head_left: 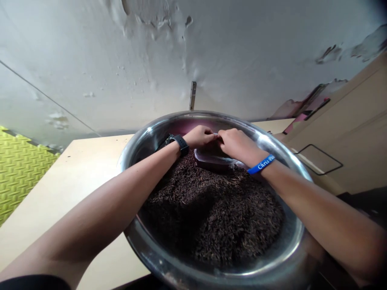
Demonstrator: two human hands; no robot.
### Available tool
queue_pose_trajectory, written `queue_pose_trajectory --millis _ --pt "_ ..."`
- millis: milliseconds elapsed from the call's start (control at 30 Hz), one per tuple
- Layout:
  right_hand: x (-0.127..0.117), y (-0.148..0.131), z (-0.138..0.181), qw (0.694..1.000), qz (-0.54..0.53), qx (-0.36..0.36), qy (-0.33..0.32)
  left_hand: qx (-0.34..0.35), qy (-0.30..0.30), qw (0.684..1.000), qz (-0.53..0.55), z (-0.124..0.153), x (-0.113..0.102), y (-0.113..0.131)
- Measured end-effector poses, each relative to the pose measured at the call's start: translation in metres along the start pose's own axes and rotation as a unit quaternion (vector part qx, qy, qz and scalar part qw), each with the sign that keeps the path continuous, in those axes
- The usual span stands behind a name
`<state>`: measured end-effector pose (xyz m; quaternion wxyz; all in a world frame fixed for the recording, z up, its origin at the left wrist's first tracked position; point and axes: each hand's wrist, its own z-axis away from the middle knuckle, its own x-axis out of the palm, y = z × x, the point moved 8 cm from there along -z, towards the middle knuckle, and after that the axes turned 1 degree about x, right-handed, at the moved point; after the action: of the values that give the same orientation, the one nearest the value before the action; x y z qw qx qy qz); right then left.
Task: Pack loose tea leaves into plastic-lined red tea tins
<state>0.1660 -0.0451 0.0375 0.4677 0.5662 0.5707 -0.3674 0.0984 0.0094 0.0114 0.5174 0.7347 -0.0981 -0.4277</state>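
Note:
A large steel bowl (142, 141) sits in front of me, filled with dark loose tea leaves (211, 209). Both my hands reach to its far side. My left hand (199, 136), with a black watch on the wrist, and my right hand (237, 144), with a blue wristband, meet over a clear plastic bag (211, 159) lying on the leaves. Fingers of both hands pinch the bag's top edge. The bag holds some of the dark leaves.
The bowl rests at the near edge of a pale wooden table (75, 177). A peeling white wall (211, 52) rises behind. Yellow foam floor mat (18, 169) lies at the left. A beige cabinet (347, 133) stands at the right.

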Motion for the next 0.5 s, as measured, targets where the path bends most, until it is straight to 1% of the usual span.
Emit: queue_pose_trajectory --millis 67,133,267,333,400,500 --pt "0.003 0.000 0.000 1.000 0.001 -0.004 -0.014 -0.013 -0.012 0.999 0.040 0.000 0.003 -0.002" --pt "0.004 0.002 -0.002 1.000 -0.011 -0.002 -0.014 -0.015 -0.018 0.998 0.055 -0.001 0.005 -0.002" --pt "0.000 0.009 -0.003 0.999 -0.043 0.009 0.005 -0.025 0.007 0.996 0.079 -0.001 0.002 -0.004" --pt "-0.006 0.011 -0.001 0.997 -0.081 0.015 0.015 -0.033 0.018 0.995 0.098 0.000 0.000 -0.003" --pt "-0.025 0.005 0.005 0.989 -0.140 0.014 0.055 -0.033 0.016 0.994 0.105 0.002 -0.001 -0.001" --pt "-0.075 -0.016 0.023 0.963 -0.222 0.003 0.155 -0.025 0.002 0.993 0.112 0.006 0.000 0.003"
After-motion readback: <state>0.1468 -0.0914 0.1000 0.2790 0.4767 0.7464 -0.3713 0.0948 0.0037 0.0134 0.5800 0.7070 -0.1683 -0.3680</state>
